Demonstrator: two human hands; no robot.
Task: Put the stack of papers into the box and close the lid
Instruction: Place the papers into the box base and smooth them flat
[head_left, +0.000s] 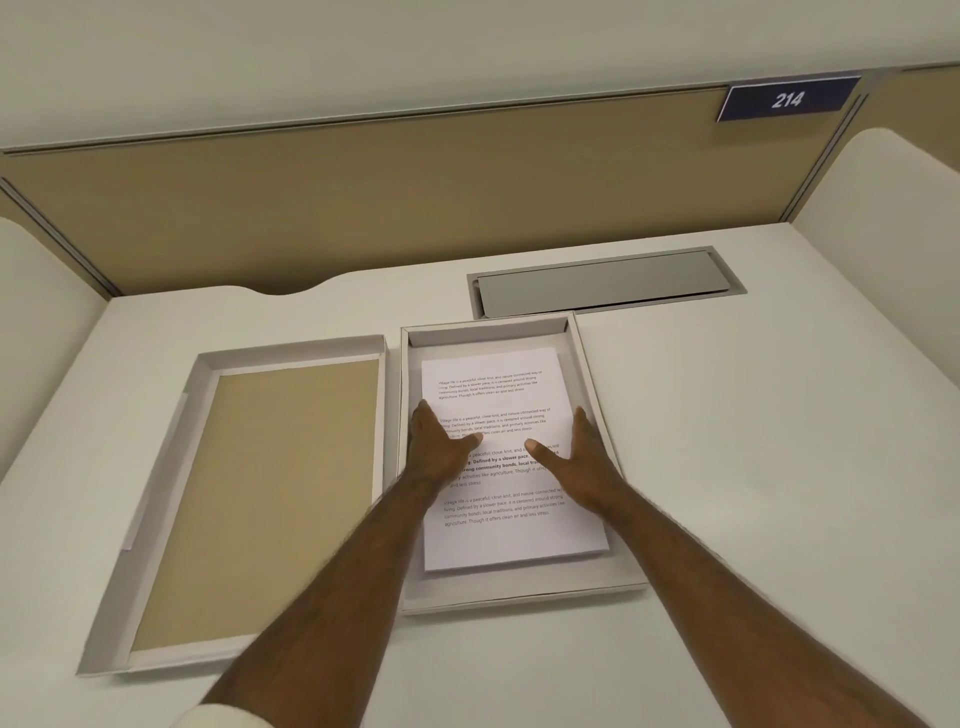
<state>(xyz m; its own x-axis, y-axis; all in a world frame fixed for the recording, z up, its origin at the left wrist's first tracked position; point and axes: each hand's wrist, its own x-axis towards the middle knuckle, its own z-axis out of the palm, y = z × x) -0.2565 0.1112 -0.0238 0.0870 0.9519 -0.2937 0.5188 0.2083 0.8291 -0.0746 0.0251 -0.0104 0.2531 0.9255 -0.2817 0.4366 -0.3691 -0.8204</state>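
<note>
I see the stack of papers lying inside the open box at centre frame, printed side up, its long axis running from the lower edge of the frame toward the top and matching the box's own long axis; the text lines run across, tilted slightly up to the right. My left hand rests on the left edge of the sheets, fingers extended, thumb spread toward centre, flat and not clasping anything. My right hand mirrors it on the right edge, likewise flat with thumb pointing inward. The lid lies upturned just beside the box, left of centre, its tan inner face showing. Both sit on the pale desk. A sign reading 214 sits upper right.
</note>
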